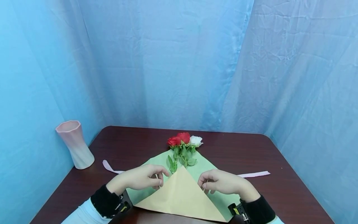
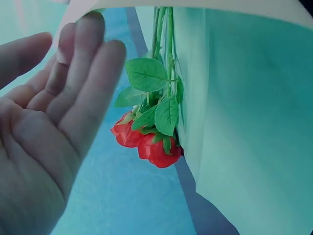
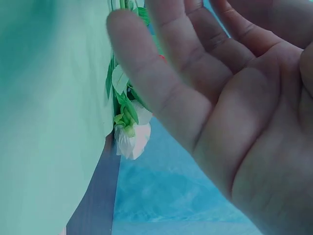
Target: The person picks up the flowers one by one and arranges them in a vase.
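Note:
Two red roses (image 1: 179, 139) and a white rose (image 1: 196, 141) lie on a sheet of wrapping paper, its pale green side (image 1: 159, 159) facing up. The near part of the sheet is folded up into a cream triangle (image 1: 181, 196) that covers the lower stems. My left hand (image 1: 152, 177) is at the triangle's left slope, fingers loosely bent, fingertips by the paper's edge in the left wrist view. At the right slope is my right hand (image 1: 219, 181), its fingers relaxed and thumb apart. Green leaves (image 2: 146, 75) show between the hands.
A pale ribbon lies across the dark table (image 1: 279, 193), its left end (image 1: 107, 166) and right end (image 1: 255, 174) sticking out from behind the hands and paper. A pink and white vase (image 1: 75, 144) stands at the table's left edge. Blue curtains (image 1: 179, 62) hang behind.

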A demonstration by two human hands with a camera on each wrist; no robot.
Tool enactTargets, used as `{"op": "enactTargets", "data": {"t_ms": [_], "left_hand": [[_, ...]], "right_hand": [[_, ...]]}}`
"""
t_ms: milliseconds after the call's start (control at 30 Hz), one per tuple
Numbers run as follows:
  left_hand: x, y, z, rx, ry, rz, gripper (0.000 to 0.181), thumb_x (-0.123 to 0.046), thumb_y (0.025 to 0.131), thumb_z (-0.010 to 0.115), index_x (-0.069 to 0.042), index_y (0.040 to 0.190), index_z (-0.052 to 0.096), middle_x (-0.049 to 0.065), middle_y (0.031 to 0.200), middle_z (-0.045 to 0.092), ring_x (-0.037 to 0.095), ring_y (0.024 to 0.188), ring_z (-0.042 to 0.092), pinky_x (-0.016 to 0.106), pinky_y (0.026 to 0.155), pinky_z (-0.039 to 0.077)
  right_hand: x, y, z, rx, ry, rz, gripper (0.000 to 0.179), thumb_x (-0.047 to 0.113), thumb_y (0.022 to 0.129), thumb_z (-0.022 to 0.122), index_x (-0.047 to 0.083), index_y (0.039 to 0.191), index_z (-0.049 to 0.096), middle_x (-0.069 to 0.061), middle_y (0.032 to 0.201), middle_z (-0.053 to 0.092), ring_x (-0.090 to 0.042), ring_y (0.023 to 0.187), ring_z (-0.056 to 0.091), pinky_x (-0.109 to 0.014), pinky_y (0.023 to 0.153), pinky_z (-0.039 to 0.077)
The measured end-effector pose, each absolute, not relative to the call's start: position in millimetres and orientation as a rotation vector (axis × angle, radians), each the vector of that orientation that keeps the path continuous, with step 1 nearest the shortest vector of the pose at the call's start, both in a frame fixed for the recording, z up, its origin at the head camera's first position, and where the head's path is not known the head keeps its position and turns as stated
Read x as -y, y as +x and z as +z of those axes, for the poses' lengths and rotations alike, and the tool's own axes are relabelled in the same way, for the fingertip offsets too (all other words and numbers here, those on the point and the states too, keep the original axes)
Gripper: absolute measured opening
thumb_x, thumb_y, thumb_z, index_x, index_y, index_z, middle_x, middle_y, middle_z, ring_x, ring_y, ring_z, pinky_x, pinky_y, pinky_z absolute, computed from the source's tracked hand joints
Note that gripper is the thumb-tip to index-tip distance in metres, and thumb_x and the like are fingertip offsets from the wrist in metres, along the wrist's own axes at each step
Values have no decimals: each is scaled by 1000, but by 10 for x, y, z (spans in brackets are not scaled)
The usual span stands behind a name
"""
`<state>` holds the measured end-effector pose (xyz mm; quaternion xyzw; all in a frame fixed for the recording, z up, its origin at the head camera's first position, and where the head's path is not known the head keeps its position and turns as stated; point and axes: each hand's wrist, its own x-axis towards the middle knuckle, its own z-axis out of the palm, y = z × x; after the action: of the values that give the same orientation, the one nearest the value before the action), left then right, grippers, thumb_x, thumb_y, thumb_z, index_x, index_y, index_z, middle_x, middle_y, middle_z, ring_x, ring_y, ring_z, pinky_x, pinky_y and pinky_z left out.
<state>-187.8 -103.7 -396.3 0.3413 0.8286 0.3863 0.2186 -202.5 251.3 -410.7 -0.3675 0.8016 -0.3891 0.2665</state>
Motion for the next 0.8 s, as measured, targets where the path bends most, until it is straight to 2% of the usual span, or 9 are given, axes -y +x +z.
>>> {"op": "enactTargets", "data": {"t_ms": [167,300,433,567,700,800], "left_hand": [[1036,-1847,-3950,-2215,866,1177,25,-8,106,54,-5,130,59,7,92,66,25,75,71,32,71,60],[1040,-1837,-3950,-2227,865,1138,20,-5,106,52,-8,122,62,7,87,66,23,70,72,33,67,60],[1040,-1831,-3959,-2282,956,986,19,-5,103,54,-13,117,65,0,79,66,11,66,66,25,63,56],[1042,-1826,-3996,-2336,1115,816,22,-5,97,58,-17,113,68,-12,80,64,1,70,58,20,64,50],[1056,-1815,-4051,-2339,1192,741,21,-6,93,62,-16,110,69,-17,88,62,-2,81,60,20,74,52],[1070,-1812,-4091,-2341,1196,717,22,-7,93,64,-14,113,69,-17,94,63,-1,88,61,22,81,53]], "right_hand": [[-2549,-2012,-4117,-2109,-983,-1074,14,16,106,53,14,105,67,-11,97,67,-25,88,70,-39,75,59],[-2559,-2000,-4129,-2060,-993,-1072,15,16,106,52,13,107,67,-10,95,67,-21,85,70,-38,74,59],[-2556,-1978,-4122,-2046,-1006,-1045,15,15,105,54,14,110,68,-5,96,69,-18,84,70,-37,73,59],[-2554,-1966,-4130,-2003,-1059,-1014,19,11,106,52,15,112,70,-1,100,70,-14,89,68,-36,72,60],[-2574,-1959,-4155,-1960,-1090,-1001,26,7,106,48,15,116,70,1,101,71,-13,89,69,-36,72,60],[-2583,-1957,-4182,-2020,-1106,-986,23,11,105,53,13,121,69,3,101,71,-13,86,70,-34,73,59]]}}
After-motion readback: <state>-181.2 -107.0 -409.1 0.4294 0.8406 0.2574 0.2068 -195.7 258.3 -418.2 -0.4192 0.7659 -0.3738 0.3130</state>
